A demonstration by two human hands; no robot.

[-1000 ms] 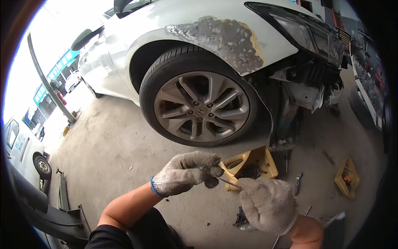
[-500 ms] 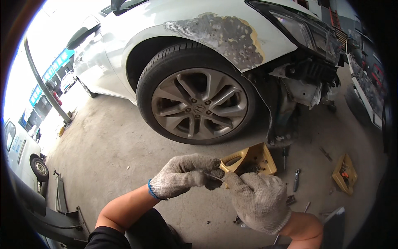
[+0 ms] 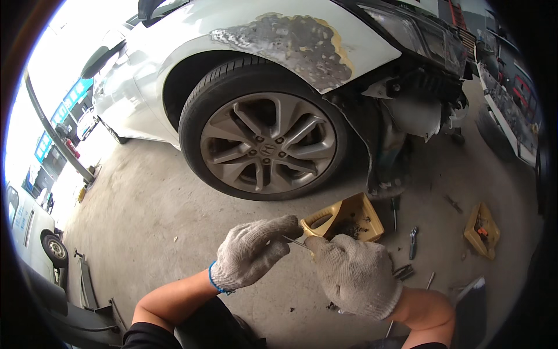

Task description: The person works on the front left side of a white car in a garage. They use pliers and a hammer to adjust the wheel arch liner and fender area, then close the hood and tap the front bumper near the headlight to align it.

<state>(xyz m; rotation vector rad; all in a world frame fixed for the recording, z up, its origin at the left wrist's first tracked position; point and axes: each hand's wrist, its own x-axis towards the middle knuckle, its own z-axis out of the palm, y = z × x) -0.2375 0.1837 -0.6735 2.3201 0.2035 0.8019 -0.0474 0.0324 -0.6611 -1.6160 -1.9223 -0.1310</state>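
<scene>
The car [image 3: 142, 84] had shifted left in view; our left hand [image 3: 250, 253] and right hand [image 3: 356, 276] pinched a thin rod [image 3: 298, 242]; the grey fender patch [image 3: 296, 46] was unpainted.

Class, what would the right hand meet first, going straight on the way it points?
Probably the left hand, just ahead of the right hand along the thin rod between them, though depth is unclear.
</scene>
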